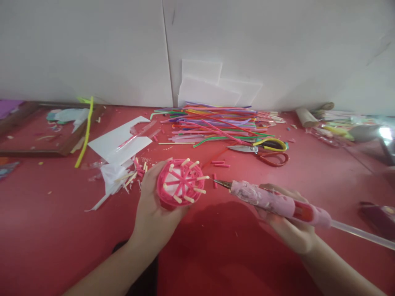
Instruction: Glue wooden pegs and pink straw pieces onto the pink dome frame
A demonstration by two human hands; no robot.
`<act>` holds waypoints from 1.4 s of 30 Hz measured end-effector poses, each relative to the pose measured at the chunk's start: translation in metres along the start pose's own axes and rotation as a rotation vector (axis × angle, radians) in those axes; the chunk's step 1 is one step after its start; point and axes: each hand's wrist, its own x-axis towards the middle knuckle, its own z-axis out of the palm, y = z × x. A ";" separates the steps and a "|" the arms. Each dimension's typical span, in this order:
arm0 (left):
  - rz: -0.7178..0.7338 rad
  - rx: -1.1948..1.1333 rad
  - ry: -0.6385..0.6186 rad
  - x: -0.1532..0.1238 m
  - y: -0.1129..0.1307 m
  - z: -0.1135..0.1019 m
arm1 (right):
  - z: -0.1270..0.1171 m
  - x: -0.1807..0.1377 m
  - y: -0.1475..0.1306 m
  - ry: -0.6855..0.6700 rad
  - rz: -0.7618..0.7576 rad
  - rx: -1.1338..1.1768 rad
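Note:
My left hand is wrapped round a pink round craft piece, which has spokes across a white middle and several pale sticks standing out around its rim. In my right hand is a pink glue gun with a clear glue stick coming out of its back end. The gun's metal nozzle points left, close to the end of one pale stick on the rim; whether they touch I cannot tell. Short pink pieces lie on the red table behind the nozzle.
Scissors with yellow and red handles lie beside a pile of coloured pipe cleaners or thin strips. White card and scraps are left of centre. A wooden frame sits far left, and white sheets lean on the wall.

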 end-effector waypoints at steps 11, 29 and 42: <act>-0.026 -0.034 -0.015 -0.002 -0.007 0.000 | 0.000 0.006 -0.014 -0.091 -0.069 -0.122; -0.001 -0.056 -0.024 -0.001 -0.004 0.000 | 0.002 0.006 -0.013 -0.087 -0.063 -0.061; 0.057 -0.028 -0.024 0.001 -0.003 0.000 | 0.003 0.006 -0.013 -0.086 -0.041 -0.068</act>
